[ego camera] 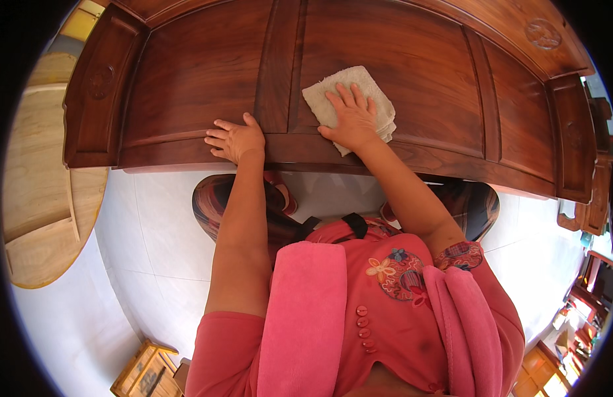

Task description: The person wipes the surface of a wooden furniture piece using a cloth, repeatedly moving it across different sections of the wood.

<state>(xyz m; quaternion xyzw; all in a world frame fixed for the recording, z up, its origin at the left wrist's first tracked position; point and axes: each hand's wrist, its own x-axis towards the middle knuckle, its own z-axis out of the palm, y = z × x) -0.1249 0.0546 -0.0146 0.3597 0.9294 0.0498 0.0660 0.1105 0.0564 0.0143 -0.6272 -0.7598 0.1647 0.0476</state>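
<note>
Before me lies the seat of a dark reddish wooden bench (pixel 381 59) with recessed panels. My right hand (pixel 353 119) presses flat, fingers spread, on a folded beige cloth (pixel 319 97), which rests on the wide middle panel and overlaps the front rail. To the left, my left hand (pixel 239 139) lies on the bench's front rail and the panel's lower edge, with its fingers apart and nothing in it. Its thumb is near the upright divider (pixel 275 89). The cloth's part under my right palm is hidden.
Carved end panels stand at the bench's left (pixel 100 84) and right (pixel 573 139). An oval plywood board (pixel 38 173) leans at far left. A small wooden stool-like piece (pixel 146 369) stands low left. More wooden furniture (pixel 592 198) is at the right. Pale floor tiles (pixel 162 233) show below.
</note>
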